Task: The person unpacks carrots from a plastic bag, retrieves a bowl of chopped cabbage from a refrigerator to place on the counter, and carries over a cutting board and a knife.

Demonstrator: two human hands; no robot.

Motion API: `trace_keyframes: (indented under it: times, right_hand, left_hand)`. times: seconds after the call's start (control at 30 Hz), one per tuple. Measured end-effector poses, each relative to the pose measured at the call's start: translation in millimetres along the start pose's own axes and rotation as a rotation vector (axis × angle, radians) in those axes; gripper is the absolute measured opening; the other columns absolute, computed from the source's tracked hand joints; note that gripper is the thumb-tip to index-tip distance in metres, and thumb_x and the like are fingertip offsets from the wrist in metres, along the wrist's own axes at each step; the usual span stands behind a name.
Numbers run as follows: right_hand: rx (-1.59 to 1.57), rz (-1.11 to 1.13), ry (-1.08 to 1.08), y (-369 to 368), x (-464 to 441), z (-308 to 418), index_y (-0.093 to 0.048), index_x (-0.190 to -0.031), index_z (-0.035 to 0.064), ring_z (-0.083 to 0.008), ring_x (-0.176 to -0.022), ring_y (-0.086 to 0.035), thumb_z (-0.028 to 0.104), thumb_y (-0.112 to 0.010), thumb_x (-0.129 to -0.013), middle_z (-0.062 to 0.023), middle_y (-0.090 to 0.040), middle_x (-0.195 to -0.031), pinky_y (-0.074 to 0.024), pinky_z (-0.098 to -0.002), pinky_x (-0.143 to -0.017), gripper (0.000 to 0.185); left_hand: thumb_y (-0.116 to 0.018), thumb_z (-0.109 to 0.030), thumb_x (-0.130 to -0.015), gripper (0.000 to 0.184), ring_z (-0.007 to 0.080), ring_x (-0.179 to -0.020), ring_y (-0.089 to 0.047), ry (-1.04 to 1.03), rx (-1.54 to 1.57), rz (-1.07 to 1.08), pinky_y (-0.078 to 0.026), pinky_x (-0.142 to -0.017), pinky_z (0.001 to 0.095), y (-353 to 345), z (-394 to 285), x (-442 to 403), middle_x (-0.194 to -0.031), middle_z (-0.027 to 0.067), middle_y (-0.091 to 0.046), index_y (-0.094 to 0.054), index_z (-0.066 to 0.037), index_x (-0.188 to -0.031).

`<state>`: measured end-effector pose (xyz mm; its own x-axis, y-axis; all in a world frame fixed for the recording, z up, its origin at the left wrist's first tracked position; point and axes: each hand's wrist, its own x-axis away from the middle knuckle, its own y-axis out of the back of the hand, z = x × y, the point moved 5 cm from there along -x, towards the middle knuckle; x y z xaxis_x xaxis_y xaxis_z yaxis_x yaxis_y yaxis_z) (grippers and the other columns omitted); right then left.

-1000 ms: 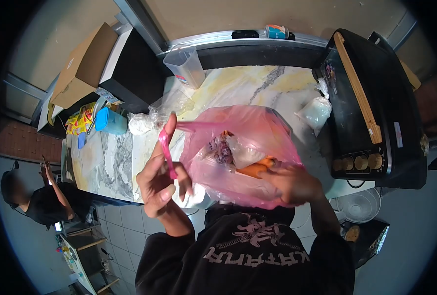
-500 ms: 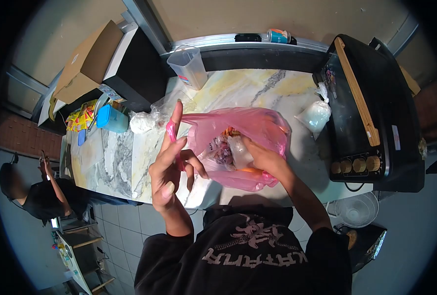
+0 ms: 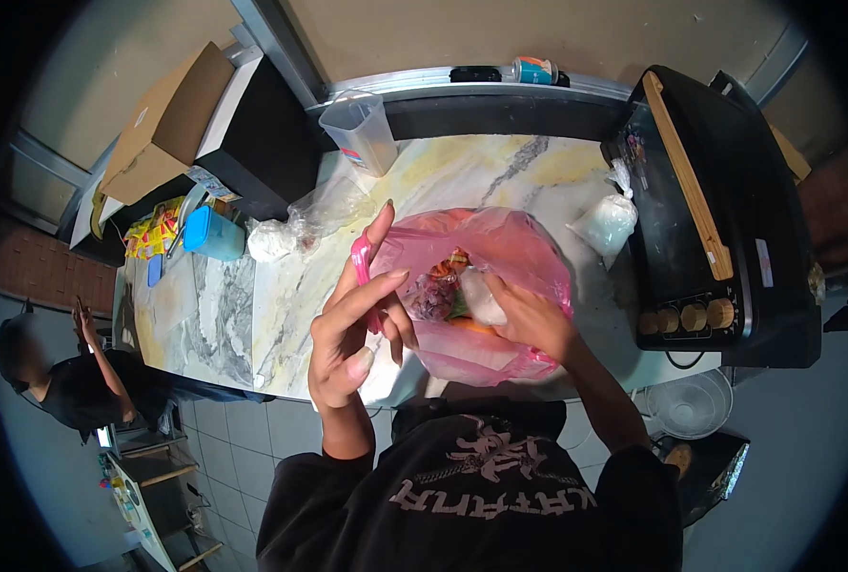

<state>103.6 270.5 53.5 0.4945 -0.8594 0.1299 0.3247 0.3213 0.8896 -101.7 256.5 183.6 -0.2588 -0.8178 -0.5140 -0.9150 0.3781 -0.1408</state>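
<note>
Legibly, "KATANA" on shirt [image 3: 510, 539] near pink bag [image 3: 529, 238].

One pink bag [image 3: 495, 357] (contents partly hidden, total unclear). One oven [image 3: 757, 229], four wooden knobs [image 3: 694, 316]. Two small bags of white stuff: one beside oven [image 3: 607, 226], one by tub [image 3: 269, 241]. One clear jug [image 3: 362, 138], one blue-lidded tub [image 3: 216, 234], one can [image 3: 535, 71].

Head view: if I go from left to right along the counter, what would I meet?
Yellow packets, blue-lidded tub, white bag, left hand, pink bag, knotted bag, oven.
</note>
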Motion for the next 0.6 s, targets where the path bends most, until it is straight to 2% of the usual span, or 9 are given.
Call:
trace_keyframes:
  times: [0.13,0.17,0.23,0.27,0.33,0.47,0.53,0.6]
  right_hand:
    - [-0.186,-0.003,-0.067,5.2,14.0,-17.6,-0.034,-0.139,0.0046,-0.0407,-0.117,-0.049,0.014,-0.072,-0.071,-0.0249,-0.051,-0.125,-0.0427,-0.044,-0.095,0.078]
    - [-0.29,-0.202,0.095,18.8,17.7,-10.9,-0.034,-0.14,0.0051,-0.039,-0.119,-0.048,0.012,-0.073,-0.07,-0.0233,-0.05,-0.129,-0.0416,-0.0422,-0.097,0.08]
    - [-0.388,-0.403,0.261,31.8,22.9,-12.3,-0.033,-0.141,0.0055,-0.0372,-0.122,-0.047,0.009,-0.073,-0.07,-0.0218,-0.048,-0.132,-0.0404,-0.0404,-0.099,0.082]
    - [-0.33,-0.274,0.202,20.1,21.4,-23.8,-0.033,-0.141,0.0055,-0.0359,-0.123,-0.046,0.008,-0.073,-0.069,-0.0205,-0.047,-0.134,-0.0386,-0.0393,-0.101,0.082]
    - [-0.273,-0.157,0.132,-2.6,20.0,-37.8,-0.033,-0.141,0.0055,-0.0346,-0.125,-0.044,0.006,-0.074,-0.069,-0.0192,-0.045,-0.136,-0.0367,-0.0381,-0.104,0.082]
    - [-0.816,-0.154,0.014,-45.9,19.1,-63.0,-0.041,-0.136,0.0056,-0.0273,-0.127,-0.043,0.004,-0.071,-0.073,-0.0144,-0.044,-0.138,-0.0365,-0.0369,-0.105,0.07]
    - [-0.953,-0.146,-0.014,-28.8,19.4,-44.6,-0.043,-0.135,0.0056,-0.0255,-0.127,-0.043,0.003,-0.07,-0.074,-0.0132,-0.044,-0.138,-0.0364,-0.0366,-0.105,0.067]
    - [-0.486,-0.033,-0.235,-5.3,23.8,-24.8,-0.042,-0.135,0.0044,-0.0272,-0.129,-0.041,-0.001,-0.07,-0.071,-0.0141,-0.044,-0.138,-0.0343,-0.0374,-0.106,0.07]
  left_hand:
    - [-0.055,-0.042,-0.079,0.066,0.0147,-0.056,-0.061,0.013,0.029,0.032,-0.046,-0.055,0.0216,-4.4,1.5,1.4,-0.143,0.0405,-0.021,-0.054,0.006,-0.125]
    - [-0.055,-0.04,-0.08,0.065,0.014,-0.056,-0.061,0.05,-0.006,0.075,-0.045,-0.056,0.0216,-8.2,1.4,1.5,-0.143,0.0401,-0.022,-0.053,0.007,-0.125]
    - [-0.057,-0.034,-0.081,0.062,0.0126,-0.056,-0.06,0.072,-0.031,0.162,-0.044,-0.057,0.0215,-14.1,3.3,1.6,-0.143,0.0387,-0.023,-0.052,0.01,-0.125]
    - [-0.057,-0.034,-0.081,0.062,0.0126,-0.056,-0.06,0.076,-0.029,0.163,-0.044,-0.057,0.0215,-15.1,4.7,2.4,-0.143,0.0387,-0.023,-0.052,0.01,-0.125]
    - [-0.056,-0.031,-0.081,0.061,0.0126,-0.057,-0.06,0.043,0.017,0.257,-0.044,-0.057,0.0219,-22.0,6.6,1.3,-0.144,0.0387,-0.022,-0.052,0.011,-0.125]
    - [-0.054,-0.033,-0.083,0.06,0.0126,-0.058,-0.06,0.06,-0.014,0.2,-0.045,-0.058,0.0228,-28.5,10.8,2.7,-0.144,0.0389,-0.022,-0.052,0.01,-0.125]
    - [-0.053,-0.034,-0.084,0.06,0.0124,-0.058,-0.06,0.064,-0.009,0.158,-0.046,-0.059,0.0231,-30.5,9.1,1.4,-0.144,0.0379,-0.022,-0.052,0.01,-0.125]
    - [-0.053,-0.035,-0.085,0.06,0.0123,-0.059,-0.06,0.067,-0.012,0.116,-0.046,-0.059,0.0235,-28.4,7.1,1.9,-0.144,0.0369,-0.023,-0.052,0.009,-0.125]
